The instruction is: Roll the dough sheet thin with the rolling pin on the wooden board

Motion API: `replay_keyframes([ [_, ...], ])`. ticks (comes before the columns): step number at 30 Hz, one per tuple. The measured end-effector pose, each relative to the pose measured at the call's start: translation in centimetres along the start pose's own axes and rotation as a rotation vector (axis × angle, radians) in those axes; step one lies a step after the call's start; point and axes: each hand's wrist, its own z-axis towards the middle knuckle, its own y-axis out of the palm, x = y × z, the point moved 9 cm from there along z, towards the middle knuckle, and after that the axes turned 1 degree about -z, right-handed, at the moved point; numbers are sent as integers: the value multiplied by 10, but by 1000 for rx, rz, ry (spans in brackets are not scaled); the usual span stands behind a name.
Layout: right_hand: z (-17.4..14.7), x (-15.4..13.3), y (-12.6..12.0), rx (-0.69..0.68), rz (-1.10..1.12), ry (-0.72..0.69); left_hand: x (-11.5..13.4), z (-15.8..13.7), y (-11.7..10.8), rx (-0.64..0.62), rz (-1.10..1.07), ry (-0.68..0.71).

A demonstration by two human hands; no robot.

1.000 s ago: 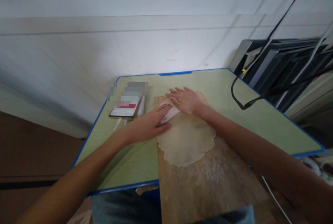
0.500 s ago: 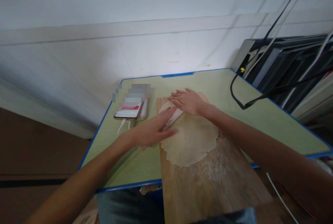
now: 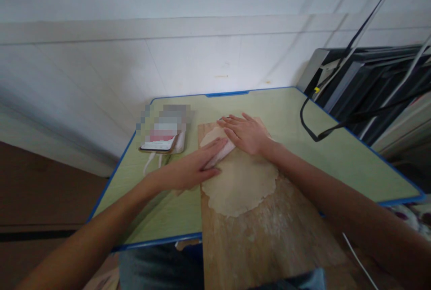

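Note:
A pale, flour-dusted rolling pin (image 3: 220, 154) lies slantwise over the far left part of a thin, rolled-out sheet of dough (image 3: 240, 186). My left hand (image 3: 190, 166) rests on the pin's near left end, fingers stretched along it and thumb apart over the dough. On the far right end, my right hand (image 3: 247, 135) lies flat with its fingers spread, covering much of the pin. The dough has a ragged edge and sits on a wooden board (image 3: 242, 249) marked with white flour.
A phone (image 3: 158, 142) with white cables lies left on the green, blue-edged table (image 3: 286, 106). Against the white wall, dark flat items (image 3: 367, 79) stand at right. A black strap (image 3: 316, 135) hangs over the table's right side. The board overhangs the near edge above my legs.
The view has shifted slightly, so the table and phone sit further left. My right hand has slid a little rightward over the pin; both hands remain on it.

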Motion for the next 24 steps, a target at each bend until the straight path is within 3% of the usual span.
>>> replay_keyframes([
  [4, 39, 2, 11, -64, -14, 41, -28, 1, -12, -8, -55, -149],
  [9, 59, 2, 16, -93, -9, 19, -31, 1, -18, 43, -57, -171],
  [14, 26, -3, 11, -90, -31, -56, 1, 1, -8, 71, 60, -27],
  [19, -22, -1, -3, 26, 12, -109, 41, 0, 12, 112, 426, 51],
  [24, -12, -1, -2, 10, -7, -98, 36, 1, 8, 135, 457, 53],
])
